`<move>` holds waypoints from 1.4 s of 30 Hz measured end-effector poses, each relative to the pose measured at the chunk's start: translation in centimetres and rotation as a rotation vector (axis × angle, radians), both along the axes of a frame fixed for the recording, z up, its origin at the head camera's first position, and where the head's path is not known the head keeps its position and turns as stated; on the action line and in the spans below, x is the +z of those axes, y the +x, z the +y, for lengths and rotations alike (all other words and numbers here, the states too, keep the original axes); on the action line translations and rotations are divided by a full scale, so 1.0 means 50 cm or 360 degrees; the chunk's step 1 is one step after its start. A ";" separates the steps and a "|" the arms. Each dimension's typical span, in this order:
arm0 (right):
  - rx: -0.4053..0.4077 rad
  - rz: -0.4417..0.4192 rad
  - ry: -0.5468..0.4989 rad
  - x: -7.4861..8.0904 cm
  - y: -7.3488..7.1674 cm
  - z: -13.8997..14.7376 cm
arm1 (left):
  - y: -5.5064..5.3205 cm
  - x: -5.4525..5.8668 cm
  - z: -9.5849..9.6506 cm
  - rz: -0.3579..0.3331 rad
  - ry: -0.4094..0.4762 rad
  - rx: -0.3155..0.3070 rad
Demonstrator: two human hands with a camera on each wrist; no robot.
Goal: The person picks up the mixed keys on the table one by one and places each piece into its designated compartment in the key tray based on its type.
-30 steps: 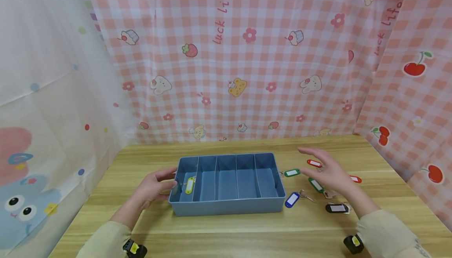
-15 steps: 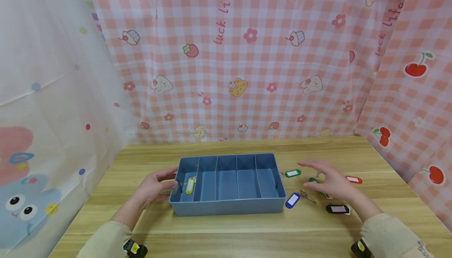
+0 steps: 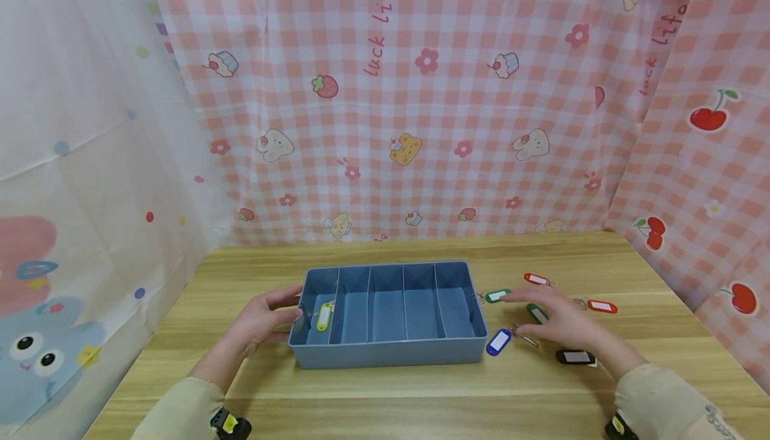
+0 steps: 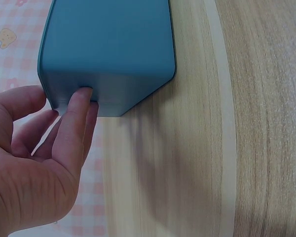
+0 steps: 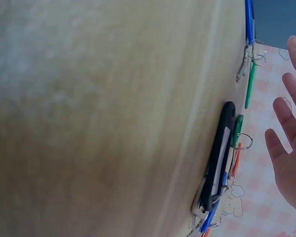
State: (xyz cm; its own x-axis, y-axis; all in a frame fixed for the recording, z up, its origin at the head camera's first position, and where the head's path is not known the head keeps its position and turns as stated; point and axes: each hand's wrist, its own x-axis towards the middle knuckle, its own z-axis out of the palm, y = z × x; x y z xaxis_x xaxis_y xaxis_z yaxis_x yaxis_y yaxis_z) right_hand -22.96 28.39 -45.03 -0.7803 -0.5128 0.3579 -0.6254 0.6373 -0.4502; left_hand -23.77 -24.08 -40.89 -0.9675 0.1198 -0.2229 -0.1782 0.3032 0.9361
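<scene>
My left hand [image 3: 265, 319] rests at the left end of a blue-grey divided box [image 3: 385, 353]. In the left wrist view its fingertips touch the outside of the end wall [image 4: 108, 86]. A yellow key tag [image 3: 324, 317] lies in the box's leftmost compartment. My right hand [image 3: 562, 319] hovers with spread fingers over several tagged keys to the right of the box. Its index fingertip is right by a green key tag [image 3: 496, 295], and its thumb is above the key of a blue key tag [image 3: 498, 342]. Nothing shows between those fingers. A second green key tag [image 3: 537, 313] is partly hidden beneath it.
Red key tags [image 3: 535, 279] [image 3: 602, 306] lie beyond and right of my right hand. A black key tag [image 3: 575, 357] lies nearer, by the wrist. The wooden table [image 3: 385, 400] ends at a pink checked cloth [image 3: 385, 105] hung behind.
My right hand first moves down, covering the far red tag, then comes lower and nearer, uncovering it, with its index finger reaching the green tag. The left hand and box stay still.
</scene>
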 end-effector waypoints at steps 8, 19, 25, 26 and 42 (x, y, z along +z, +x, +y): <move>0.0088 0.0001 0.0092 -0.006 -0.002 -0.002 | -0.001 -0.002 -0.001 0.0019 0.0014 -0.0009; 0.0152 0.0048 0.0162 -0.008 -0.009 -0.001 | -0.001 0.000 0.001 0.0015 -0.0007 0.0006; 0.0156 0.0033 0.0160 -0.010 -0.013 -0.001 | 0.001 0.001 0.002 0.0012 -0.0010 0.0014; 0.0152 0.0029 0.0164 -0.011 -0.013 -0.001 | 0.001 0.001 0.002 0.0007 -0.0012 0.0022; 0.0126 -0.0047 0.0143 -0.019 -0.016 -0.009 | 0.002 0.005 0.005 0.0013 -0.0020 0.0024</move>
